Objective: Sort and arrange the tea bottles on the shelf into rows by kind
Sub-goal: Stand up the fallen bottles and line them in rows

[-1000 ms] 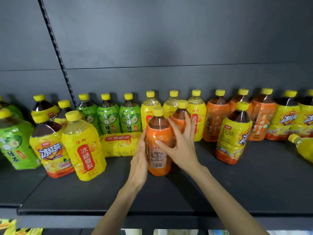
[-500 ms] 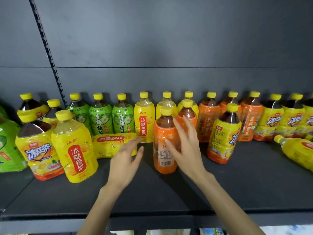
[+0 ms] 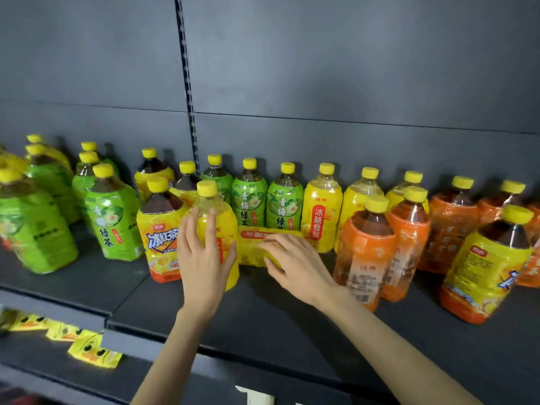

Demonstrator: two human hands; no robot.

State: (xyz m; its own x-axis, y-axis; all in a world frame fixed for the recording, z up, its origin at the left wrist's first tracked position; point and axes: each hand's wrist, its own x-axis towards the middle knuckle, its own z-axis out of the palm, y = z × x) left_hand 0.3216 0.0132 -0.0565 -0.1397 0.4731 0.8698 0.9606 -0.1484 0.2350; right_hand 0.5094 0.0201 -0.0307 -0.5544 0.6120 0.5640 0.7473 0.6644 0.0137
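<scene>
Frame centre — left hand (image 3: 204, 260) grasps upright yellow bottle (image 3: 228, 226), right hand (image 3: 295, 267) grasps toppled yellow bottle (image 3: 249, 254) beside it.

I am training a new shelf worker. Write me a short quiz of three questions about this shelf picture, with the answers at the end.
1. True or false: the yellow bottle under the right hand stands upright.
2. Which label colour has the front bottle that the left hand holds? A green, B yellow, C orange.
3. Fill in: every bottle cap in view is ____.

Key: 1 false, it lies on its side. 2 B. 3 yellow.
</scene>
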